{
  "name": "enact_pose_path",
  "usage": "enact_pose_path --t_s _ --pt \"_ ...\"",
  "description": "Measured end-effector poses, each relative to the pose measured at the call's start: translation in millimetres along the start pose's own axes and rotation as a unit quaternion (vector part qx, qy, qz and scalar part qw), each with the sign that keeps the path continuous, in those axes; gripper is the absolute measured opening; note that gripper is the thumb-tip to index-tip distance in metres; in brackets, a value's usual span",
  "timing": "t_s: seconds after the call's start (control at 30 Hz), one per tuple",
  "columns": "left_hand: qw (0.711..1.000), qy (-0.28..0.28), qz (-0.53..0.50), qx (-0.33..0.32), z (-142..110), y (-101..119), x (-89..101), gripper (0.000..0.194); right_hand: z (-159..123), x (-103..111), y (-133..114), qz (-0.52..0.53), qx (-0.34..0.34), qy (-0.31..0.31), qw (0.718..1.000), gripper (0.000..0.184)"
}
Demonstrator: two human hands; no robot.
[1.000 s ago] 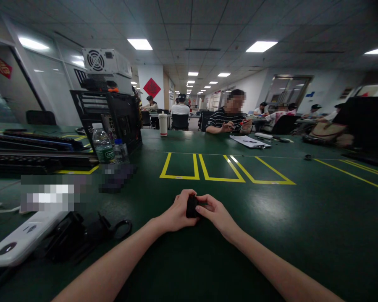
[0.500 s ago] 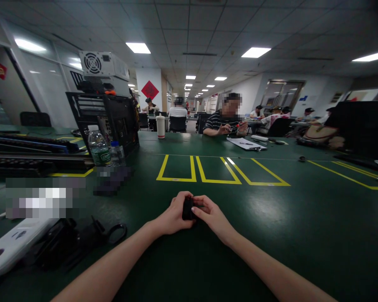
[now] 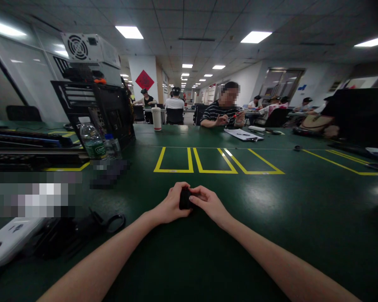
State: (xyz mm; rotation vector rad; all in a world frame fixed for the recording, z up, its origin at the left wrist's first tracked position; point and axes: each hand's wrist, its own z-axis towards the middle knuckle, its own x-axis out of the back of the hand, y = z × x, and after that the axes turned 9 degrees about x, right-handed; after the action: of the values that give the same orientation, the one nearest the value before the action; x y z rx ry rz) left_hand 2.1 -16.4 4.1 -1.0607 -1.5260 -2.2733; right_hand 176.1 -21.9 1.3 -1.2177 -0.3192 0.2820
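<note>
A small black block-like object (image 3: 185, 199) sits between my two hands over the green table (image 3: 189, 260); its exact kind does not show. My left hand (image 3: 171, 204) is closed around its left side, thumb below and fingers over the top. From the right, my right hand (image 3: 209, 204) presses thumb and fingertips against its upper right edge. Part of the object is hidden by the fingers. Beyond the hands, yellow tape outlines (image 3: 174, 170) mark the tabletop.
To the left are a white device (image 3: 9, 239), black straps (image 3: 63, 235), a plastic bottle (image 3: 93, 140) and an open computer case (image 3: 113, 113). A white cup (image 3: 156, 118) and a clipboard (image 3: 244, 134) stand farther back. A person in a striped shirt (image 3: 216, 115) sits opposite.
The whole view has shifted, so table and hands appear slightly higher and farther left. Both hands keep hold of the black object, with the right fingers drawn in a little more.
</note>
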Motion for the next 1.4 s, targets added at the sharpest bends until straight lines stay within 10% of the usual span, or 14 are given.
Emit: enact_pose_path --t_s 1.4 --pt "1.0 -0.013 0.015 -0.015 -1.9 2.5 1.7 0.058 -3.1 -0.1 -2.2 -0.031 -0.01 -0.027 0.999 0.017"
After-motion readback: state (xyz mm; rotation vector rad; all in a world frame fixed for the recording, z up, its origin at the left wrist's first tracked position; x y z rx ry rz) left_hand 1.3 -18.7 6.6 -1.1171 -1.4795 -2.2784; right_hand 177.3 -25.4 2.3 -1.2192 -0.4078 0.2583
